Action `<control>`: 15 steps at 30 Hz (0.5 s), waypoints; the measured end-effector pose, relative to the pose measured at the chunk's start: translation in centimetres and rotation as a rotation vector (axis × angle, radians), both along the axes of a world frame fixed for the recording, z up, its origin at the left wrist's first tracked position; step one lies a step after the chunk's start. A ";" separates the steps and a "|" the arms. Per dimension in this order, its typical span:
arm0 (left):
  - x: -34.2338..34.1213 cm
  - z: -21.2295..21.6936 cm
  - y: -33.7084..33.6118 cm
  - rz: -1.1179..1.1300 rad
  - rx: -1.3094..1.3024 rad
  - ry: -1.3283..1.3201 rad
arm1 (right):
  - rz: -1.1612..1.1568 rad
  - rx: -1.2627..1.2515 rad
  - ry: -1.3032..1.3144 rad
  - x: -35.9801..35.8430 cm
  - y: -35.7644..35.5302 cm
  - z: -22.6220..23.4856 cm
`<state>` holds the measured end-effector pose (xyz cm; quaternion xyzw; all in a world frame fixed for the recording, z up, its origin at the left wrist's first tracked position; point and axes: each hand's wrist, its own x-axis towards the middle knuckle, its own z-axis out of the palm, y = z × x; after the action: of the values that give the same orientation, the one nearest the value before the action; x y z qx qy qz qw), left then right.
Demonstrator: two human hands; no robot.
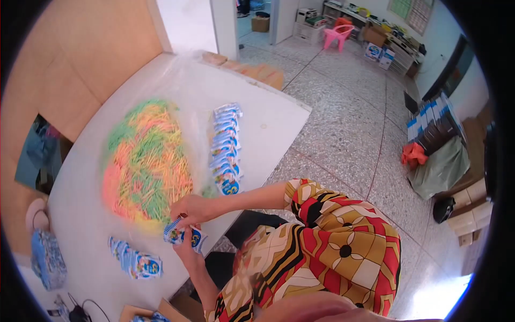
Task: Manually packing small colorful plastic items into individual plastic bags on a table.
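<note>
My left hand [185, 248] grips a small blue-and-white printed packet [173, 234] over the near edge of the table. From the right, my right hand [194, 208] reaches across with its fingers bunched at the packet's upper end; what they pinch is too small to make out. Just beyond my hands lies a big heap of thin stick-like pieces [150, 166] in green, orange, yellow and pink, on clear plastic sheeting [188, 80]. An overlapping row of similar packets [226, 150] lies right of the heap. A shorter fan of packets [137, 262] is left of my hands.
The white table [268, 123] ends at a corner to the right. A blue patterned bag [48, 260] stands at its left end, near dark cables [80, 311]. An open cardboard box [134, 312] sits below. Across the floor are a pink chair [338, 37] and stacked boxes [437, 126].
</note>
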<state>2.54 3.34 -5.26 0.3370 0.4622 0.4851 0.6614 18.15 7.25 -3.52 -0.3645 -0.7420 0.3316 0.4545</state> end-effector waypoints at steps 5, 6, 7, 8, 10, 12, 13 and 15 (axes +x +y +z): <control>0.9 3.0 0.7 -0.248 -0.045 -0.289 | 0.034 0.090 0.051 2.3 2.2 1.8; 0.6 2.9 0.8 -0.260 -0.040 -0.289 | 0.083 0.102 0.032 2.1 2.5 2.1; 0.2 2.6 1.1 -0.297 -0.007 -0.333 | 0.131 0.110 0.013 2.1 2.7 2.3; -0.7 1.9 1.6 -0.334 0.024 -0.368 | 0.118 0.115 0.020 1.5 3.2 2.3; -2.2 0.4 2.7 -0.328 0.015 -0.367 | 0.186 0.113 -0.006 0.5 4.0 2.0; -2.6 0.3 2.8 -0.316 -0.002 -0.383 | 0.215 0.076 0.021 -0.2 4.2 2.4; -2.8 0.4 2.6 -0.298 0.003 -0.374 | 0.256 0.041 0.048 -0.5 4.3 2.5; -2.7 0.2 2.1 -0.267 0.044 -0.356 | 0.294 0.013 0.006 -0.4 4.8 2.5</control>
<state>-0.17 5.47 -5.02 0.3187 0.2788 0.4549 0.7835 17.72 12.03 -1.03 -0.2478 -0.7881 0.3909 0.4058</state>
